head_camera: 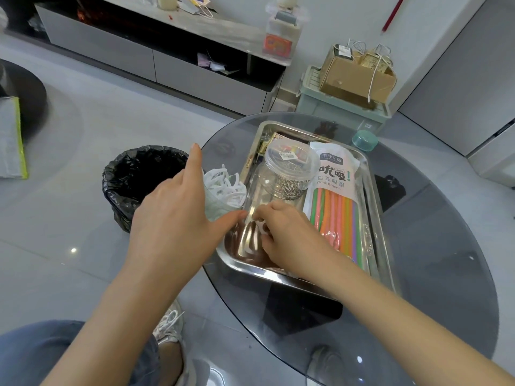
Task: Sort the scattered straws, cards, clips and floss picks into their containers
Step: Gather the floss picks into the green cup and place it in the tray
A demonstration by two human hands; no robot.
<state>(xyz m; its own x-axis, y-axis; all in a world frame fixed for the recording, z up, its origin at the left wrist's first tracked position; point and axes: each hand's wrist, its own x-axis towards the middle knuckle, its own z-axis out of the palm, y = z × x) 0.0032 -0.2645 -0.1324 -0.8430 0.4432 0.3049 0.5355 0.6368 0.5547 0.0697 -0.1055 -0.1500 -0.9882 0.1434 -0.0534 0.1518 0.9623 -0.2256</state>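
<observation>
Fingers of the right hand are curled tight, the grip closed to a pinch on a white floss pick. The pick is low over the floor of the steel tray, near its front left corner.

The left hand is spread wide around a clear cup just beside the tray's left rim. Its thumb lies across the near side and its index finger runs straight up along the far side. This grip seems to clasp the cup, though the palm hides the contact, and I cannot tell whether the cup stands on the surface or is lifted off it. The cup is heaped with white picks.

In the middle of the tray a clear jar lies on its side, with metal clips piled along its lower wall. A barcode sticker on its lid is too small to read.

A straw bag fills the tray's right half. "Drink Straw" is printed on it under large Chinese characters. Green, orange, pink and purple straws show through its clear lower part.

A teal lid sits on the glass surface beyond the tray's far right corner. A bin lined with a black bag stands on the floor to the left.
</observation>
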